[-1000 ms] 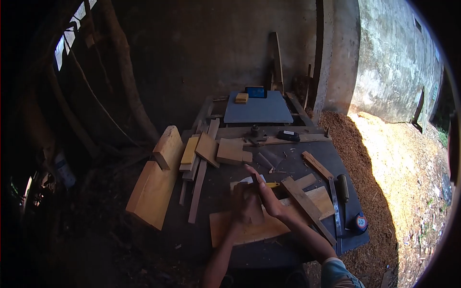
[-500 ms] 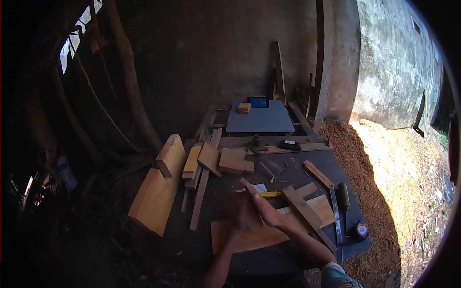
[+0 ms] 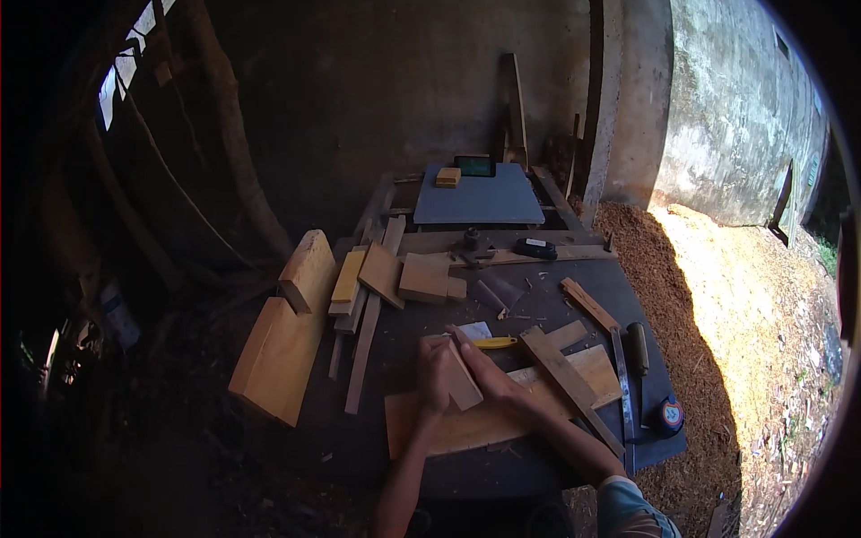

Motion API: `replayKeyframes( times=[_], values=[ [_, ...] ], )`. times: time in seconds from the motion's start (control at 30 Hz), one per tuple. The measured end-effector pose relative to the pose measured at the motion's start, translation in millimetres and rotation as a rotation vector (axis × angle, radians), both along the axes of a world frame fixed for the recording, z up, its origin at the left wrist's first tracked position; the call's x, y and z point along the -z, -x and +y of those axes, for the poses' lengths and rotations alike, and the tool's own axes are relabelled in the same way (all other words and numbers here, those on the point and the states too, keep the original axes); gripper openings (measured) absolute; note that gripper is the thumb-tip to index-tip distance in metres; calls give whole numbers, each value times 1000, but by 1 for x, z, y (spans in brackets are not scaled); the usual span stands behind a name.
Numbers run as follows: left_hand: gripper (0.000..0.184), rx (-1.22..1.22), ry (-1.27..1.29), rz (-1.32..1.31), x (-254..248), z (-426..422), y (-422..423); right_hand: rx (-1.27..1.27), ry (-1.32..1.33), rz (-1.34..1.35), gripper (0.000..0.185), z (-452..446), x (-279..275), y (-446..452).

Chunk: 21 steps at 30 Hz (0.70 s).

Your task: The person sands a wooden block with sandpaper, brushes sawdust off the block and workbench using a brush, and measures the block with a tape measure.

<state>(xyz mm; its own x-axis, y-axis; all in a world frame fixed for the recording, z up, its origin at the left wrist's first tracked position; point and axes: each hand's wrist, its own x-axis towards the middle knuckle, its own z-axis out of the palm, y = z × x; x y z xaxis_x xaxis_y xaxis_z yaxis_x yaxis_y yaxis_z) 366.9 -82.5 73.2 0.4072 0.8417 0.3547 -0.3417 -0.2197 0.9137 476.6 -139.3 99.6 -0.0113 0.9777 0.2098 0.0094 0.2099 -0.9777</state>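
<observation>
My left hand [image 3: 434,372] is closed round the left side of a small flat wooden piece [image 3: 464,387], held tilted above a curved board [image 3: 413,429]. Against the piece's right edge lies my right hand [image 3: 484,372], its fingers together and pointing up and away. A yellow-handled tool [image 3: 495,342] and a white paper [image 3: 475,330] lie just beyond the hands. To the right, a wooden strip [image 3: 565,372] crosses the curved board at a slant.
Wood blocks [image 3: 381,271] and strips lie at left, beside a large notched board [image 3: 285,350]. At right are a metal ruler [image 3: 625,394], a dark-handled tool [image 3: 638,350] and a tape measure [image 3: 670,415]. A phone [image 3: 475,166] stands on a grey panel [image 3: 480,202].
The left hand, blurred before, now shows clearly round the wooden piece. My right fingers have come down against the piece's edge. The camera view has shifted slightly.
</observation>
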Motion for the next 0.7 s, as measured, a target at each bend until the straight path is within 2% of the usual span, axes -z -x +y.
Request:
replayKeyframes(
  times=[0.07, 0.1, 0.13, 0.2, 0.23, 0.33, 0.37, 0.47, 0.5, 0.6, 0.63, 0.7],
  values=[
    [43, -39, -57, -18, -3, -1, -6, 30, -136, -233, 61, -17, -47, 6],
    [43, -70, -271, 76, -18, -3, -3, 11, -276, -299, 61, -22, -62, 8],
    [43, -121, -482, 151, -33, -5, -1, 8, -255, -256, 60, -19, -56, 7],
    [44, -20, 7, 19, -23, -7, 3, 9, -203, -166, 57, -9, -33, 5],
    [43, 5, 104, 74, -34, -11, 9, 23, 18, -108, 57, -6, -25, 5],
    [41, 0, -58, 60, -25, -1, 8, -36, 36, -31, 58, -12, -36, 4],
    [39, -66, -220, 119, -14, 5, 2, 5, -124, -152, 58, -18, -49, 9],
    [38, -36, -7, 5, -19, -4, 0, -24, -218, -146, 59, -14, -39, 9],
    [38, 24, 126, 28, -23, -4, 6, -19, -73, -97, 60, -8, -25, 6],
    [41, -21, -6, 119, -24, -4, 9, 5, 88, -52, 60, -5, -14, 0],
    [44, -63, -152, 80, -12, 1, 3, 18, -13, -112, 60, -19, -44, 8],
    [45, -167, -530, 211, -2, 15, 1, 5, -190, -196, 61, -16, -49, 10]
  ],
)
